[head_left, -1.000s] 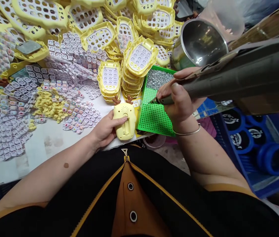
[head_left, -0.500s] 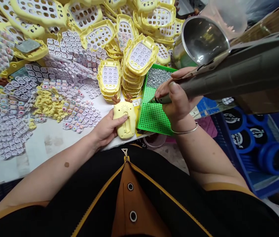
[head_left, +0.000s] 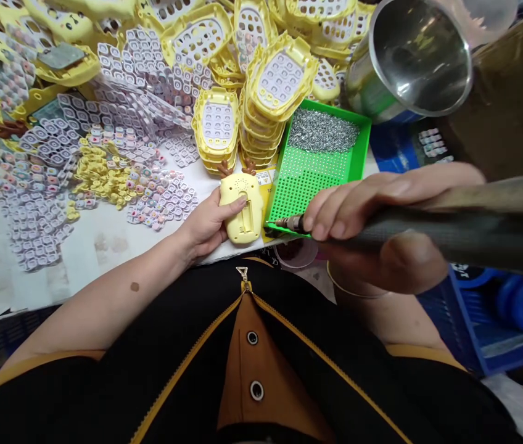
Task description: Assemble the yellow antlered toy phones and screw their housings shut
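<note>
My left hand (head_left: 210,227) is wrapped around a yellow toy phone (head_left: 240,191) with brown antlers, its back turned up and the thumb beside the open battery recess. My right hand (head_left: 372,216) grips a dark electric screwdriver (head_left: 465,231), whose tip points left toward the toy phone but stays apart from it. The tip is over the near edge of a green perforated tray (head_left: 317,179). Silver screws (head_left: 321,131) lie heaped at the tray's far end. Whether a screw sits on the tip is too small to tell.
Stacked yellow front shells with white keypads (head_left: 280,80) stand behind the tray. Loose keypad sheets (head_left: 34,216) and small yellow parts (head_left: 97,176) cover the table's left. A metal pot (head_left: 421,58) stands at back right; a blue crate (head_left: 478,345) is at lower right.
My right hand has brought the screwdriver from over the tray's middle to its near edge, closer to me, and turned over. My left hand keeps its hold; the view shifted slightly.
</note>
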Motion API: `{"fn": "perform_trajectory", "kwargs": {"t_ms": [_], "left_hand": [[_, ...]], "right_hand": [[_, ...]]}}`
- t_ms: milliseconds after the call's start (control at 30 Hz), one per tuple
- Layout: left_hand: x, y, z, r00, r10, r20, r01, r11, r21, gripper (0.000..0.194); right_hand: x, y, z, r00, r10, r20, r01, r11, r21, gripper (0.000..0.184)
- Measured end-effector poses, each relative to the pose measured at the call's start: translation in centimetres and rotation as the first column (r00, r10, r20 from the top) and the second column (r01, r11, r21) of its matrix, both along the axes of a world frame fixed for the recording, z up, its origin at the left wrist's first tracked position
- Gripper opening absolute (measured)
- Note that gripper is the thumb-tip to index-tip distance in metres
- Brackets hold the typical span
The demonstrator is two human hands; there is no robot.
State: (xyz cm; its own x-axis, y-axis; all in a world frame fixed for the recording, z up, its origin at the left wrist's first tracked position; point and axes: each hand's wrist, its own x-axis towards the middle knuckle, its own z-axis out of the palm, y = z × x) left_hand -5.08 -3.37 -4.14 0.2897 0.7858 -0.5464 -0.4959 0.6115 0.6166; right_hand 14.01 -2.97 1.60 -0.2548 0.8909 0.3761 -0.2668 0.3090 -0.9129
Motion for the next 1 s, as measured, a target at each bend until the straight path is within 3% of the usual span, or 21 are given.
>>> {"fn": "perform_trajectory", "kwargs": {"t_ms": [100,167,367,500,633,867,1000], "left_hand": [[0.1,-0.1,0.0,1.000,0.008,0.005,-0.008,1.000,0.021,0.055],[0.1,-0.2,0.0,1.000,0.014,0.012,-0.015,0.999,0.030,0.053],[0.2,-0.2,0.2,1.000,0.022,0.019,-0.023,0.999,0.040,0.050],[0.3,-0.2,0.1,1.000,0.018,0.026,-0.019,0.999,0.042,0.051],[0.4,-0.1,0.0,1.000,0.017,0.019,-0.018,0.999,0.046,0.046],[0.6,-0.2,0.1,0.999,-0.041,-0.022,0.042,0.998,0.044,0.031],[0.7,-0.3,0.3,0.997,-0.053,-0.055,0.056,0.997,0.048,0.034]], "right_hand": [[-0.4,-1.1,-0.7,0.998,0.023,-0.061,-0.012,0.987,0.163,0.023],[-0.9,-1.4,-1.0,0.997,0.049,-0.055,-0.037,0.981,0.190,0.021],[-2.4,-1.6,-1.5,0.994,-0.015,-0.105,0.035,0.982,0.186,0.018],[-2.8,-1.6,-1.8,0.988,0.056,-0.145,-0.025,0.978,0.209,0.016],[-2.7,-1.8,-1.8,0.987,0.137,-0.081,-0.119,0.974,0.195,0.013],[-2.9,-2.2,-2.3,0.981,0.173,-0.089,-0.151,0.965,0.213,0.013],[-1.8,-2.5,-0.8,0.976,0.207,-0.072,-0.192,0.966,0.173,0.015]]}}
